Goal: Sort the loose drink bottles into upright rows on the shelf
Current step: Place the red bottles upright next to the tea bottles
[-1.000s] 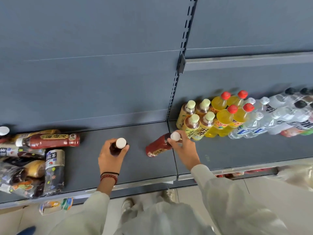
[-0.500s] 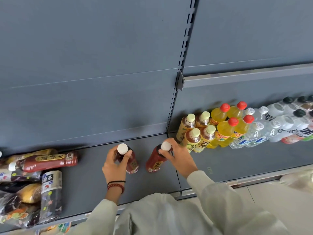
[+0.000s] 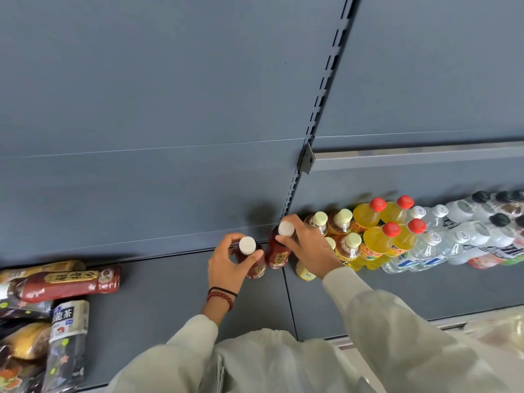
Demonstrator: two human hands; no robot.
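As L hand (image 3: 224, 268), R hand (image 3: 310, 251) grip btls (image 3: 279, 256), shelf's (image 3: 170, 296) open left.

Not much legible here tbh. Clearest is the tea bottle (image 3: 68, 319) lying at the shelf's left end: white label, big black 龍茶. The lying red bottle (image 3: 71, 282) just behind it has a gold strip of brush-style Chinese characters, can't make them out. The yellow bottles (image 3: 371, 245) standing toward the right wear a band that might say DAYAO, pretty blurry. Labels on the front bottle (image 3: 256, 269) in the left hand (image 3: 226, 265) and the back bottle (image 3: 279, 256) in the right hand (image 3: 309, 251) are too small.
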